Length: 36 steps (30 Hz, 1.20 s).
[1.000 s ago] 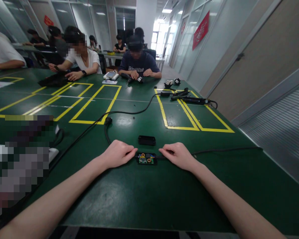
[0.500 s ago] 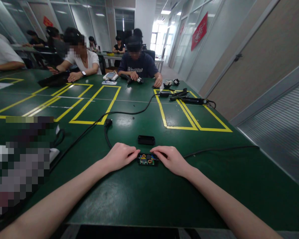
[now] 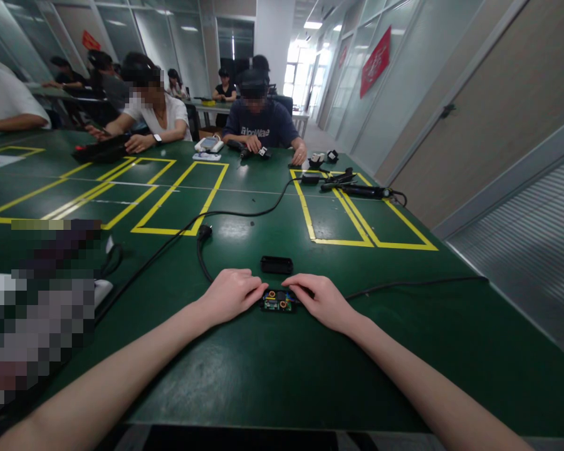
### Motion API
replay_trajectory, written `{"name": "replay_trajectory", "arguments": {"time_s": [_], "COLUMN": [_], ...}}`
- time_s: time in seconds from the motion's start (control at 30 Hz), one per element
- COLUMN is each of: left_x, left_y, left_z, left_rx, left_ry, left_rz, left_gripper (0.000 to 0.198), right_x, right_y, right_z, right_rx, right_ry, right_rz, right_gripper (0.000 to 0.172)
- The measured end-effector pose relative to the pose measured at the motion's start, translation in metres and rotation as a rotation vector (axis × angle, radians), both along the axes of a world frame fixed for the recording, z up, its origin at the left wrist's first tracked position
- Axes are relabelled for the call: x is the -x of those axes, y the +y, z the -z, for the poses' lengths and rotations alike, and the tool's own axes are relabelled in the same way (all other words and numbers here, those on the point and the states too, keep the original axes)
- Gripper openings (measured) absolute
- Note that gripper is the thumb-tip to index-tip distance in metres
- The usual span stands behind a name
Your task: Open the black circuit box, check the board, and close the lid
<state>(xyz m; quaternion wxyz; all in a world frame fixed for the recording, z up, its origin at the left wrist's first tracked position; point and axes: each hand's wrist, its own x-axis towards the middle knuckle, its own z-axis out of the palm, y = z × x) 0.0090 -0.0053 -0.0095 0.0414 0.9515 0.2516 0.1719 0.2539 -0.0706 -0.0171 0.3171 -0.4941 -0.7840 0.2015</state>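
Note:
An opened power adapter point(image 3: 278, 305) lies on the green table in front of me, its circuit board with two copper-wound coils showing in the black half-shell. My left hand point(image 3: 237, 294) is closed at its left end, thumb and fingers pinched where the plug cable point(image 3: 202, 258) meets it. At the opposite end my right hand point(image 3: 322, 299) pinches the edge near some coloured wires; another black cable point(image 3: 404, 283) runs off to the right from there. The fingertips partly cover both ends. Just beyond sits the black adapter cover point(image 3: 276, 265), hollow side up, untouched.
Yellow tape rectangles point(image 3: 341, 242) mark the table point(image 3: 225, 388). A long cable point(image 3: 244, 213) crosses to a black block point(image 3: 310, 178) beside dark tools point(image 3: 357, 188). Two co-workers handle things across the table. Blurred-out items point(image 3: 37, 326) lie at left.
My left hand has shifted slightly right, over the adapter's left end. My right hand has moved slightly left. The adapter and its cover have hardly moved.

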Motion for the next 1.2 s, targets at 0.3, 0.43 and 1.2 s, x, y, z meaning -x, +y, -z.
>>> {"name": "replay_trajectory", "arguments": {"time_s": [0.3,0.43,1.2], "left_x": [-0.005,-0.005,0.009], "left_y": [-0.003,-0.001,0.005], "left_z": [-0.003,-0.004,-0.003], "left_rx": [0.019,0.021,0.048], "left_ry": [0.061,0.015,-0.091], "left_rz": [-0.045,-0.066,0.211], "left_gripper": [0.032,0.023,0.044], "right_x": [0.009,0.01,-0.002], "right_y": [0.001,0.0,0.001], "right_z": [0.009,0.007,0.001], "right_rx": [-0.099,-0.202,-0.069], "right_ry": [-0.06,-0.091,0.174], "right_rz": [0.076,0.161,-0.016], "right_gripper": [0.026,0.03,0.026]}}
